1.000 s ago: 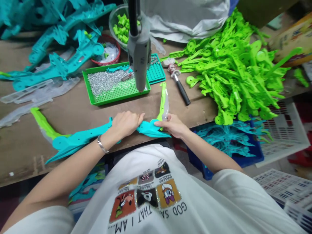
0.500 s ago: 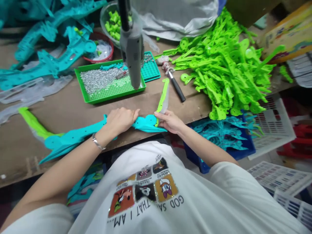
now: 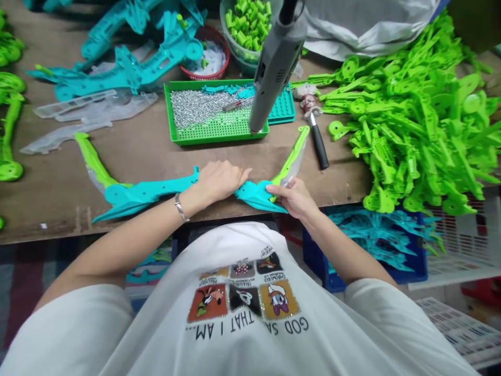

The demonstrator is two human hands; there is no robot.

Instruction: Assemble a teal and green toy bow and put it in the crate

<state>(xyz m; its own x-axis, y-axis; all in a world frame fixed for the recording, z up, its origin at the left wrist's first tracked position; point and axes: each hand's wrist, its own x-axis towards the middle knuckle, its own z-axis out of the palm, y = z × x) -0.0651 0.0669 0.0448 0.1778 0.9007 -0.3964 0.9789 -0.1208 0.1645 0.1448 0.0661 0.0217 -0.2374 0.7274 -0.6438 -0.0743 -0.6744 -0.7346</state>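
Observation:
A long turquoise plastic part (image 3: 164, 189) lies along the table's front edge, with a green and clear arm rising at either end. My left hand (image 3: 221, 180) is closed over the middle of the turquoise part, pressing it from above. At the right end, my right hand (image 3: 295, 198) pinches the joint where the right green arm (image 3: 291, 159) meets the turquoise body; its thumb rests on the rounded end. The left green arm (image 3: 92, 156) is untouched. A grey powered screwdriver (image 3: 274, 73) hangs above, its tip over the green tray (image 3: 219, 138) of small metal screws.
A black-handled tool (image 3: 319, 143) lies right of the tray. Green parts (image 3: 410, 125) are heaped at the right, above a blue bin (image 3: 315, 261) of turquoise parts. Turquoise frames (image 3: 133, 70), clear pieces (image 3: 94, 107), a red basket (image 3: 226, 57) and a tub (image 3: 225, 26) stand behind.
The view has turned and shifted, so the table sits more level. My right thumb has come onto the rounded turquoise end. My left hand keeps its hold.

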